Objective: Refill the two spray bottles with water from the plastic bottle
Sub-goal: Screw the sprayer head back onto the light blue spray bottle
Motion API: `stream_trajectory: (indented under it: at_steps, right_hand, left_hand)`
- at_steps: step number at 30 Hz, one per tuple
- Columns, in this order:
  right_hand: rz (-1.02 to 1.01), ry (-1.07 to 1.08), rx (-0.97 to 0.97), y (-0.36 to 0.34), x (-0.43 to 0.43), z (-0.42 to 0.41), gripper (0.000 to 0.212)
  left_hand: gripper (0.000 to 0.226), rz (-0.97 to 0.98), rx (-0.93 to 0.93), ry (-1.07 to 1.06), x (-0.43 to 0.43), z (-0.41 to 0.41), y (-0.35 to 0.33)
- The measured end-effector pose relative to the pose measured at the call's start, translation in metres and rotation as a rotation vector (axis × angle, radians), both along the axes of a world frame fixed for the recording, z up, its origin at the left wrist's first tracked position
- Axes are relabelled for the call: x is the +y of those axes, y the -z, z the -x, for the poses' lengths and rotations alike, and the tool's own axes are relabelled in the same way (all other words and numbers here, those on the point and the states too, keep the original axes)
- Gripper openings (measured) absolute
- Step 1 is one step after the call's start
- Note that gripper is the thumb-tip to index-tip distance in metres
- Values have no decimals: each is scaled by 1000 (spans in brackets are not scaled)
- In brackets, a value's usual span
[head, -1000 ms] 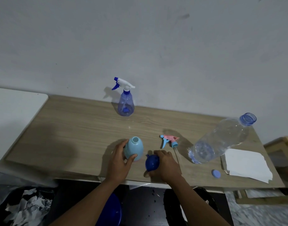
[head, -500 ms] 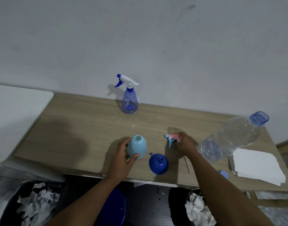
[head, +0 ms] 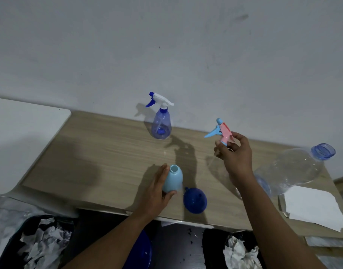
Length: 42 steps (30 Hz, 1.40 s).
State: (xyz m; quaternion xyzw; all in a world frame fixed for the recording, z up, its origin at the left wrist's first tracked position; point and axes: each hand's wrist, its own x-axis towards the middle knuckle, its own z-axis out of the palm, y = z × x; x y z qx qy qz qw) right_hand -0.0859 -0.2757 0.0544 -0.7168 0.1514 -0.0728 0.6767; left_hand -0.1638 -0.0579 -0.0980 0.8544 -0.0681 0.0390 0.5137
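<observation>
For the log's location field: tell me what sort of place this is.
Probably a plain room at home or a small workroom: a wood-grain table stands against a bare, scuffed wall, with crumpled paper in a dark bin below.

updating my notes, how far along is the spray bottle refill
The funnel lies beside the pale blue bottle, so pouring there looks done. The left hand grips that open bottle; right hand holds its pink spray head above the table. Left: screw it on. Fill of the capped clear spray bottle is unclear.
</observation>
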Motion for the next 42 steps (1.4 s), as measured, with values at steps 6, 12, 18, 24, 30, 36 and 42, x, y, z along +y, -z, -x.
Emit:
stream_trajectory:
  at_steps: [6,12,18,24,30,36,42]
  right_hand:
    - [-83,4,-43,-18,26,12,52]
    - [-6,18,-240,-40,43,20,54]
    - [114,-160,-325,-55,52,23,52]
    - [105,-326,-283,-48,49,45,51]
    - [45,-285,-322,-57,43,62,42]
    - [84,-330,-328,-71,39,78,36]
    - [66,-191,-358,-78,46,87,43]
  left_hand:
    - [103,34,-26,-31,-5,2,0]
    - [103,17,-67,-50,-2,12,-18]
    - [94,-20,-153,7,-4,12,-54]
    - [96,62,-259,-13,-16,10,-96]
    - [96,92,-235,27,-24,14,-124]
    - [91,116,-262,62,-26,24,-142]
    - [89,152,-230,78,-30,33,-153]
